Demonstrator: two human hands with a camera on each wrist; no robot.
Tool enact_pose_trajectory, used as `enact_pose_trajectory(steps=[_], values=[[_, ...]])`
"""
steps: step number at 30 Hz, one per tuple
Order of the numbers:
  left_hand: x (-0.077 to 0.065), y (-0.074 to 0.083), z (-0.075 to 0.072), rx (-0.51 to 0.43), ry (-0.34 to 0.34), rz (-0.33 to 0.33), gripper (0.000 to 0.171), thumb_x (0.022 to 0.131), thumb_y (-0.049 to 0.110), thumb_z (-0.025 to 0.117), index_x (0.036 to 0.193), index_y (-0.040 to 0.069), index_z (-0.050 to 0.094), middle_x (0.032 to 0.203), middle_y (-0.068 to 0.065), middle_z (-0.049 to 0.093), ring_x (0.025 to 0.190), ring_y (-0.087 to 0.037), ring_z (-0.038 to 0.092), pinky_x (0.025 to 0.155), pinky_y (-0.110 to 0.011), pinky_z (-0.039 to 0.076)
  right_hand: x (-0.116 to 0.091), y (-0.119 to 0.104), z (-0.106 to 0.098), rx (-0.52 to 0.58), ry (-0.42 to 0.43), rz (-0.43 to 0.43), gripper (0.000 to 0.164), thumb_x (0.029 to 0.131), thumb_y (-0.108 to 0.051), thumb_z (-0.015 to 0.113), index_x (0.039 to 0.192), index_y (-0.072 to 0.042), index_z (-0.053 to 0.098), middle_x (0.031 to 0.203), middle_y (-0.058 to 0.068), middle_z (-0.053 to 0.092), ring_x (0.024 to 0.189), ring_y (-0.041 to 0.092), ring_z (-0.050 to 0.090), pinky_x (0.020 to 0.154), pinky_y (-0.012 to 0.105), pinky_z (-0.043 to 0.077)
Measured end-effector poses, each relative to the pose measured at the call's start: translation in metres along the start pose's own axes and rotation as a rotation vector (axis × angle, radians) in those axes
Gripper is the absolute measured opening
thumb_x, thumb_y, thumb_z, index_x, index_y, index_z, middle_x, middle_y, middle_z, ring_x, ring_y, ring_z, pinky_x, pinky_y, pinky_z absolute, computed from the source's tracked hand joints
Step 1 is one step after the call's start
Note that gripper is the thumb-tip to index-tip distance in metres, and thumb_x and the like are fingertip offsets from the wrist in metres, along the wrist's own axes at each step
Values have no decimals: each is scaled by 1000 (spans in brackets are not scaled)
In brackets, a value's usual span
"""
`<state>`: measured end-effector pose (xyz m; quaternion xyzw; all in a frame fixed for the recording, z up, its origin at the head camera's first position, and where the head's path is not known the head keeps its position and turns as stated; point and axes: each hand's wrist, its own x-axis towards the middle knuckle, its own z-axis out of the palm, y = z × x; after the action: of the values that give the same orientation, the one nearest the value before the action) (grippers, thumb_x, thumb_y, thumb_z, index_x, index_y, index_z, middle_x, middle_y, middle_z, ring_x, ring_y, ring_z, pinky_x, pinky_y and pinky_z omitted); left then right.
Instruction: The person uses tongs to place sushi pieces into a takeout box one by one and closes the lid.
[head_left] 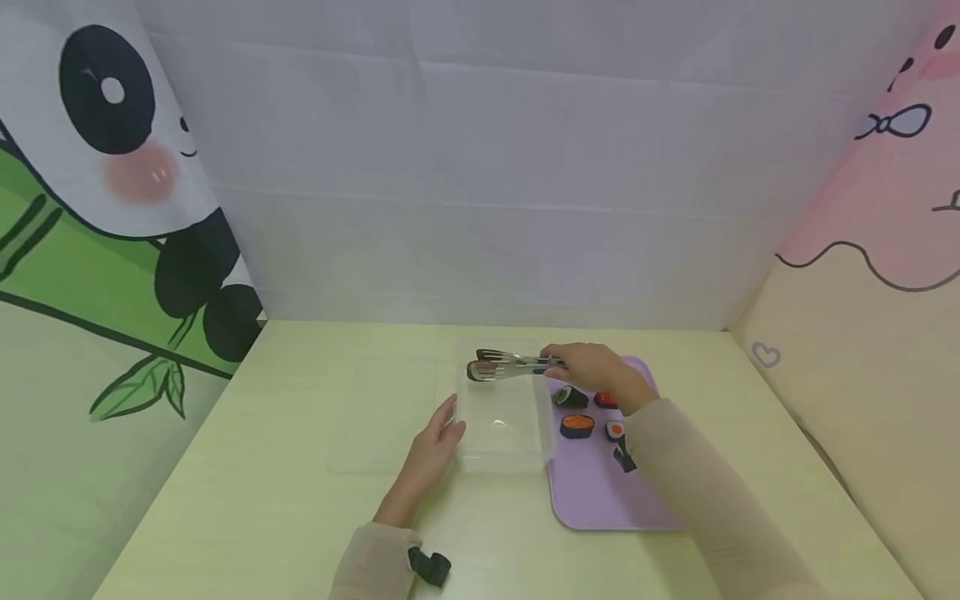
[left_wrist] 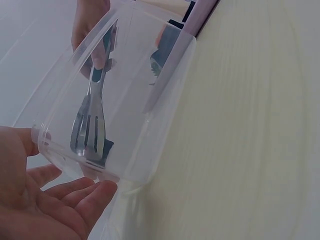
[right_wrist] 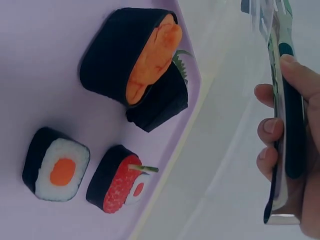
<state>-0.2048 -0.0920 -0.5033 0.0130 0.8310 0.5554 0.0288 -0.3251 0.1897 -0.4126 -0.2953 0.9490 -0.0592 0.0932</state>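
Observation:
My right hand (head_left: 592, 367) grips metal tongs (head_left: 510, 365) with dark handle grips, its thumb on one arm and fingers on the other. Their slotted ends are over the far part of a clear plastic box (head_left: 498, 458). At those ends shows a dark piece (left_wrist: 107, 150), partly hidden by the tongs. My left hand (head_left: 435, 446) touches the box's left side, thumb up at the rim and fingers spread along the outside wall. Right of the box, toy sushi lies on a purple tray (head_left: 592, 504), including an orange-topped piece (right_wrist: 156, 55) and a salmon roll (right_wrist: 57, 165).
A flat clear lid (head_left: 382, 417) lies on the table left of the box. The tray also holds a red roe piece (right_wrist: 117, 185) and a dark-wrapped roll with green (head_left: 570, 397). A grey-white sheet (head_left: 480, 167) stands behind the table, with printed panels on both sides.

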Motion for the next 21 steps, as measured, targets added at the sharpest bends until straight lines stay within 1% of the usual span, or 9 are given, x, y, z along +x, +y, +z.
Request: enact_pose_trajectory(steps=[5,8,15,18,21], values=[[0,1,0,7,3,0,53,104,28,45,154,16,31,152,-17,35,132,-39,41,107,-56,32,8,-6,4,-53,-27,29,45,101,-39,51,141,-18,51,134,9,58,114,30,59,89,51,49],[0,1,0,9,8,-5,52,104,28,45,154,17,31,152,-16,35,132,-38,41,107,-56,32,11,-11,3,-62,-34,32,44,101,-38,52,140,-18,51,132,9,59,112,30,60,88,51,49],[1,1,2,10,11,-13,52,104,28,45,153,16,32,152,-16,36,132,-38,42,107,-55,32,10,-20,-9,-81,-86,45,40,101,-34,55,137,-16,53,126,9,62,104,29,62,83,49,51],[1,2,2,9,18,-23,52,104,28,45,153,17,32,152,-16,36,132,-37,42,107,-54,33,9,-21,-11,-93,-99,40,39,101,-33,56,136,-16,54,126,8,63,103,28,62,83,49,51],[0,2,2,2,19,-22,52,104,29,45,153,18,32,152,-16,36,133,-37,41,107,-54,32,12,-19,-7,-114,-105,24,39,101,-35,55,136,-17,54,125,5,63,103,25,62,84,48,51]])
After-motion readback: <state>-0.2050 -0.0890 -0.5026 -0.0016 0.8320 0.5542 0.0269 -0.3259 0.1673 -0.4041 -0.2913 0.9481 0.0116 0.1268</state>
